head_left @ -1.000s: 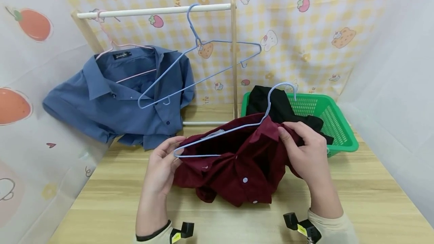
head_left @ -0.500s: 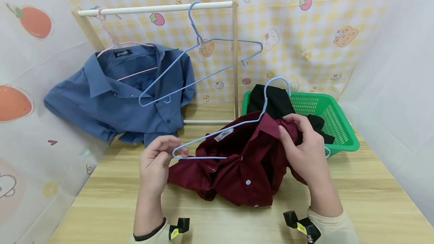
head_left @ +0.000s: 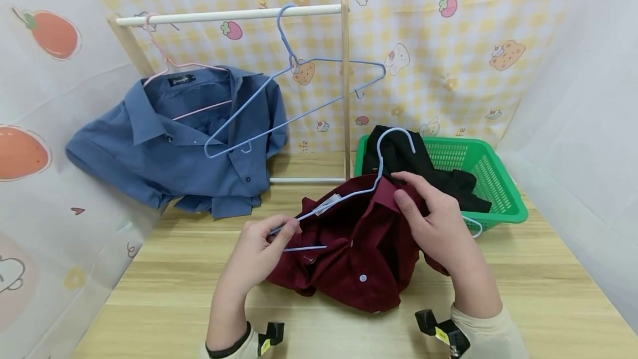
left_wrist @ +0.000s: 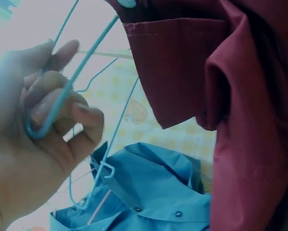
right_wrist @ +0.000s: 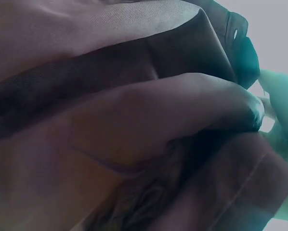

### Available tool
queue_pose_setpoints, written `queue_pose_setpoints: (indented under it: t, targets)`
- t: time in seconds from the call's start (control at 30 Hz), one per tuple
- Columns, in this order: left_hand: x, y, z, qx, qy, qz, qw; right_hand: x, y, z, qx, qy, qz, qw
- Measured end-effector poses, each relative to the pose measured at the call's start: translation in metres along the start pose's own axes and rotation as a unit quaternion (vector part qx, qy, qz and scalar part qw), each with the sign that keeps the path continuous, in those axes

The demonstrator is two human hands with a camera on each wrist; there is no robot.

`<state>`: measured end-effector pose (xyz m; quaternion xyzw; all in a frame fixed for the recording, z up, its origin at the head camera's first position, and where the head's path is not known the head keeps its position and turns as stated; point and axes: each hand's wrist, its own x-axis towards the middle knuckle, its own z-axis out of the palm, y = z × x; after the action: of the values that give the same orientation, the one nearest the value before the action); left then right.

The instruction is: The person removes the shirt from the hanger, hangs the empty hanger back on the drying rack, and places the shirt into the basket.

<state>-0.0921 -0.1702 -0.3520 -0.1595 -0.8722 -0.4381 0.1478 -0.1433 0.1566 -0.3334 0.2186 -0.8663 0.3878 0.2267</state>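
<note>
A maroon button-up shirt is held over the near middle of the surface, its collar open toward 11 o'clock; whether its lower edge touches the wood I cannot tell. A pale-blue wire hanger runs into that collar, the hook standing up at the shirt's 1 o'clock.

At the shirt's 9 o'clock, the left hand pinches the hanger's arm between thumb and fingers. At 3 o'clock, the right hand grips the shirt beside the collar, thumb in front.

Toward 2 o'clock, a green plastic basket holds a black garment. Toward 10 o'clock, a drying rack carries a blue collared shirt on a pink hanger; a darker blue hanger hooks over the same rail, partly in front of that shirt.
</note>
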Motion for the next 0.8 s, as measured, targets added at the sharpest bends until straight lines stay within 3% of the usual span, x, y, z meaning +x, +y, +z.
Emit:
queue_pose_setpoints:
  t: [0.13, 0.27, 0.43, 0.8]
  targets:
    - [0.000, 0.005, 0.002, 0.049, 0.007, 0.007, 0.9987, -0.001, 0.001, 0.003, 0.000, -0.011, -0.029, 1.000]
    - [0.002, 0.008, 0.004, 0.057, 0.037, 0.014, 0.9976, 0.000, 0.001, 0.007, 0.003, 0.003, -0.059, 0.998]
    - [0.003, 0.008, 0.007, 0.033, 0.085, 0.026, 0.9955, 0.000, -0.001, 0.007, 0.015, 0.009, -0.067, 0.998]
    - [-0.001, 0.003, 0.010, -0.078, 0.172, 0.006, 0.9819, -0.003, -0.003, 0.009, 0.032, 0.014, -0.081, 0.996]
